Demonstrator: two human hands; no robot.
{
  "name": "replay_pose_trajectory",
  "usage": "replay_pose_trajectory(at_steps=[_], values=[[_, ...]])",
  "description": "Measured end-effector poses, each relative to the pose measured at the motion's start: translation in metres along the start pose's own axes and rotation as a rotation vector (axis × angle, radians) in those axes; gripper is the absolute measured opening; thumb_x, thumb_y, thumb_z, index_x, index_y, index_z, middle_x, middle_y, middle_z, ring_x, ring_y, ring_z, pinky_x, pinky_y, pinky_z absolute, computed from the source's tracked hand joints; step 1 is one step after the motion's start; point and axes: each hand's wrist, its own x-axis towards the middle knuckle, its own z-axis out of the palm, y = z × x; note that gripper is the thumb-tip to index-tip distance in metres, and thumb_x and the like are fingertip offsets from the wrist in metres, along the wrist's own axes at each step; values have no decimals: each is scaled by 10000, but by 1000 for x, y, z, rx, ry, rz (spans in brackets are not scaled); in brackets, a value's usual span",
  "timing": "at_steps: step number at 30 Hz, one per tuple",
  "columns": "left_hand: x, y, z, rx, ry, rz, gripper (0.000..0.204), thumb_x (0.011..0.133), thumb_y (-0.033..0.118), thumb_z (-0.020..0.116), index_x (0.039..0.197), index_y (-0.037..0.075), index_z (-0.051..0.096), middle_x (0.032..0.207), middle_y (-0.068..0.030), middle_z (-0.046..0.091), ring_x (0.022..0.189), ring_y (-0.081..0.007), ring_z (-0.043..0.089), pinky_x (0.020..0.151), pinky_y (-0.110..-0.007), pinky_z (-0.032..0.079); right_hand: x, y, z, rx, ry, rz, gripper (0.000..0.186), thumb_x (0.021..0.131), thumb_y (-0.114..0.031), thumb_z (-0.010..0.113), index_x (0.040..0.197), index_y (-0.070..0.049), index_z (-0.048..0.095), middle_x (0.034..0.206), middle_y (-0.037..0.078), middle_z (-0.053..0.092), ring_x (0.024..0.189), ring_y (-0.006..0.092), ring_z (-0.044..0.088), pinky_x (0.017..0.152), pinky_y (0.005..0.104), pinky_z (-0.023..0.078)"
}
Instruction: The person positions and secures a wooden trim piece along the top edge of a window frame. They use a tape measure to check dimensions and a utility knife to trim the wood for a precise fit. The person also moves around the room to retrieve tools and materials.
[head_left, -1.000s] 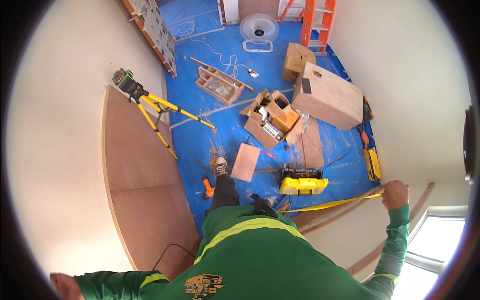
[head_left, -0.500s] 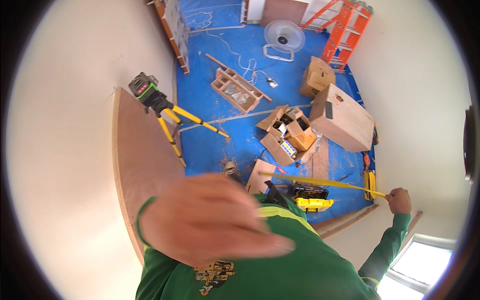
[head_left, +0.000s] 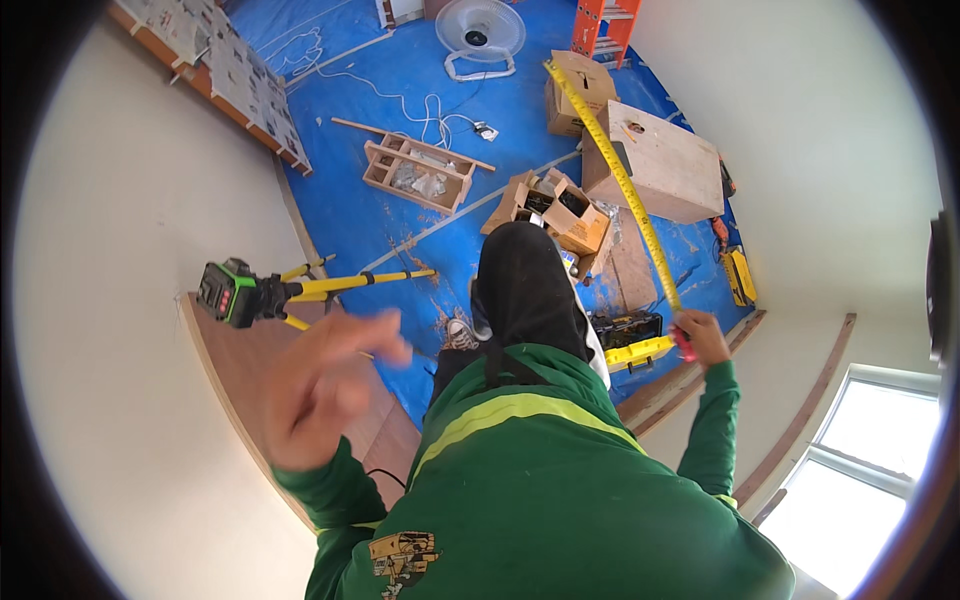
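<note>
My right hand (head_left: 703, 338) is closed around a tape measure, whose red case (head_left: 684, 343) partly shows beneath the fingers. Its yellow blade (head_left: 628, 190) juts out away from me, the free end in the air above the cardboard boxes as seen from here. On the other side, my left hand (head_left: 325, 385) is raised near the tripod, smeared by motion. Its fingers look apart and partly bent, with nothing visible in them. Close by is a green-and-black laser level (head_left: 232, 291) on a yellow tripod (head_left: 385, 279).
Blue sheeting (head_left: 340, 215) covers the floor. On it lie a wooden tote (head_left: 420, 172), an open cardboard box (head_left: 560, 215), a plywood box (head_left: 655, 160), a yellow-edged toolbox (head_left: 638, 352), a fan (head_left: 480, 35) and white cords. An orange ladder (head_left: 605, 30) stands farther off.
My left hand has moved from in front of my chest toward the left. The blade has swung from pointing left to pointing away from me. My black-trousered knee has come into view.
</note>
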Motion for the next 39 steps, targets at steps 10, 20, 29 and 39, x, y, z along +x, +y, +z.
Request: replay_pose_trajectory(at_steps=[10,20,29,39], values=[[140,-237,98,-244,-140,-544,748,1088,565,454,1644,98,274,1549,-153,470,1365,-257,522,1109,-432,441,103,-173,203,200,-386,-263,262,982,-262,646,956,-21,746,838,60,725,696,105,647,634,289,537],[290,-313,117,-953,40,-662,621,1122,517,365,1400,-16,522,1387,-127,610,1269,-252,599,1094,-411,494,224,-251,272,-604,-346,-960,358,988,-253,549,1150,37,680,1079,224,733,960,412,718,777,487,581],[342,-382,42,-1257,209,-834,453,1092,528,429,1150,112,597,1145,-143,670,1099,-327,664,1020,-656,527,262,-319,217,-118,-344,-352,452,1067,-385,508,1220,24,627,1170,253,666,1033,431,683,944,465,533],[394,-513,-136,-1345,547,-790,461,1042,548,546,1108,96,606,1018,-125,657,970,-323,645,927,-572,569,285,-339,211,-304,-30,-395,463,1036,-391,570,1275,5,596,1181,227,662,1090,377,667,958,445,514]])
